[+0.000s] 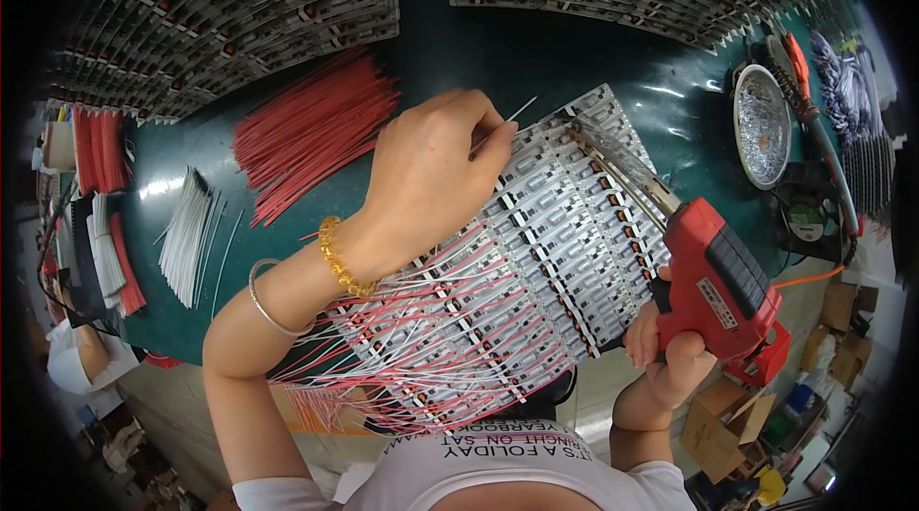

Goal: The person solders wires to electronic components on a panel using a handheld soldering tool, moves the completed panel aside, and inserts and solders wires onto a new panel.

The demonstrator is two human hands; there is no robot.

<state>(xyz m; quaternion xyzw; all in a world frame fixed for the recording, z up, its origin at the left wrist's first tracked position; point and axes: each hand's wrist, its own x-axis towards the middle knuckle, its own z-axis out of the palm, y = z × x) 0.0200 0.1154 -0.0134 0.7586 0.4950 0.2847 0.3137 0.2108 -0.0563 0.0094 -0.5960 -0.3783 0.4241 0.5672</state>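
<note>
Between the thumb and fingertips of my left hand (436, 162) is a thin white wire (523, 108), its end sticking out over the far edge of a panel of circuit boards (546, 224). Wrapped round the grip of a red soldering gun (713, 272) is my right hand (665, 344). The gun's long metal tip reaches to the panel's far part, right of my left hand; whether it touches is too small to tell. Many red and white wires (421, 305) are attached along the panel's near left part and hang toward me.
A pile of red wires (311, 133) and a bundle of white wires (189, 241) lie on the green table (421, 56). Stacks of boards (258, 13) line the far side. At right are a round metal dish (763, 126) and a small fan (806, 217).
</note>
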